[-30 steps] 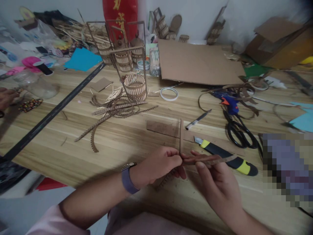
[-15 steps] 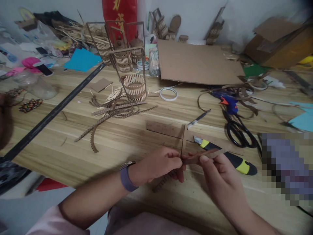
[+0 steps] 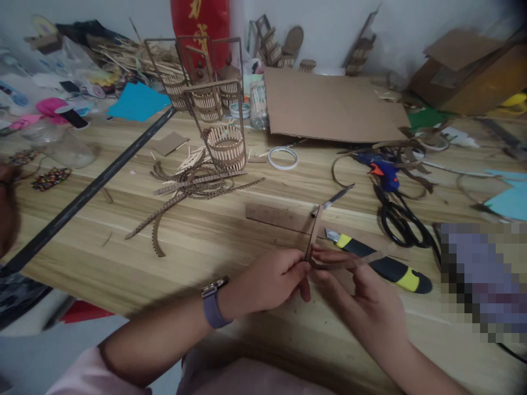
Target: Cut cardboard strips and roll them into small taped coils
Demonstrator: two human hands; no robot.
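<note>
My left hand [image 3: 274,280], with a watch on its wrist, pinches a thin brown cardboard strip [image 3: 315,233] over the front of the table. One length of the strip stands up from the pinch, while another runs off to the right through the fingers of my right hand [image 3: 366,302]. That right-hand length is blurred at its far end. Just beyond my right hand lies a black and yellow utility knife [image 3: 382,263], blade out. Behind the strip are a flat piece of cardboard [image 3: 275,216] and a pen [image 3: 335,198].
Black scissors [image 3: 399,222] and a blue glue gun [image 3: 382,173] lie at the right. A small slatted basket [image 3: 226,148] stands beyond curled, notched strips [image 3: 201,181]. A roll of tape [image 3: 283,158] and a big cardboard sheet [image 3: 333,104] are behind. Another person's hand [image 3: 7,206] shows at the left edge.
My right hand has shifted its fingers in towards my left hand, along the strip. The upright length now leans more to the right. A notched piece under my left hand is no longer visible.
</note>
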